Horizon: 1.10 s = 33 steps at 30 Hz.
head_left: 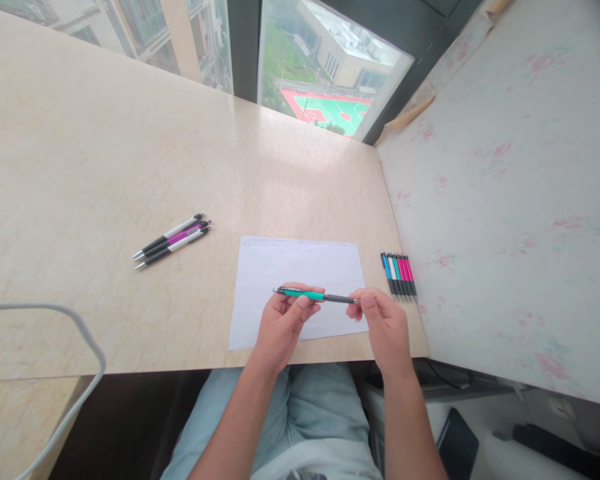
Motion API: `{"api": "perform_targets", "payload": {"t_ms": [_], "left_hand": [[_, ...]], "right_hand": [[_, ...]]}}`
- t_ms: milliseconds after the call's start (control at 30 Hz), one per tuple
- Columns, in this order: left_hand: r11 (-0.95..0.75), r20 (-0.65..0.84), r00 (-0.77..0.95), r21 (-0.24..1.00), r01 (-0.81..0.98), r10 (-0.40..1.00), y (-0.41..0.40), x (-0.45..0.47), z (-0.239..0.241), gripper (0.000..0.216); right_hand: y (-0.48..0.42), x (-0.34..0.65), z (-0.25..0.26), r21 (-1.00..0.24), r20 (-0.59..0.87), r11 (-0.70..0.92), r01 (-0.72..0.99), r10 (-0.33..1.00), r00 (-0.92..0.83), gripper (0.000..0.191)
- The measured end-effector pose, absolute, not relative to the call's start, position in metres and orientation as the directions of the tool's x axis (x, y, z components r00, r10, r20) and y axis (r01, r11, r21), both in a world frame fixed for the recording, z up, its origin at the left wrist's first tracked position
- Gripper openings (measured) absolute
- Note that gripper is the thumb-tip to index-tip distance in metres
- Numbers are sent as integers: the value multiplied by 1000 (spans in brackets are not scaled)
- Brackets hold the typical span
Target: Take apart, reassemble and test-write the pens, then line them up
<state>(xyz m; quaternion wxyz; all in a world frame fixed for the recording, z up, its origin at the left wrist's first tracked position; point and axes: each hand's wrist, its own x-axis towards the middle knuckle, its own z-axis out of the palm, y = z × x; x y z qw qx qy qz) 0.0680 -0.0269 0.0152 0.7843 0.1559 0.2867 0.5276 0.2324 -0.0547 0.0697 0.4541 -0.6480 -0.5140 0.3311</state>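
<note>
A teal ballpoint pen [307, 295] with a black grip lies almost level above a white sheet of paper [260, 313]. My left hand [287, 323] is closed around its teal barrel, thumb on the near side. At the other end, my right hand [383, 323] pinches the pen's tip between thumb and fingers, which hide the very point. Small writing runs along the paper's far edge; the rest of its visible surface looks blank.
Several pens in blue, white, green and pink [399, 275] lie in a row by the papered wall [500, 200]. Three white and purple pens [173, 243] rest at left on the marbled tabletop [130, 153]. A pale cable [87, 333] curves over the front left edge.
</note>
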Motion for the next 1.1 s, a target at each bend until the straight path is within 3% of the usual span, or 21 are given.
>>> {"api": "perform_targets", "payload": {"t_ms": [133,400,633,767,833,967,1100], "left_hand": [[374,-295,245,552,-745,923,-25,65,16,15],[381,-294,257,531,-757,921,-25,64,14,13],[414,-257,325,567,-712,910,-26,62,15,11],[375,-267,268,564,-735,926,-24,60,14,11],[371,-269,261,564,-737,927,-23,60,13,11],[381,-261,280,567,-731,924,-24,61,13,11],[381,-260,280,568,-730,924,-23,60,13,12]], "right_hand": [[-54,231,67,-978,17,-35,208,970,243,21],[-55,230,66,-913,-19,-120,390,968,251,17],[-53,230,70,-867,-27,-136,480,973,227,49],[-51,230,66,-918,-18,-87,387,984,179,27],[-51,230,64,-929,0,-69,363,982,187,27],[-52,231,64,-888,3,-107,447,971,239,19],[-52,230,65,-852,-20,-130,507,976,217,39]]}}
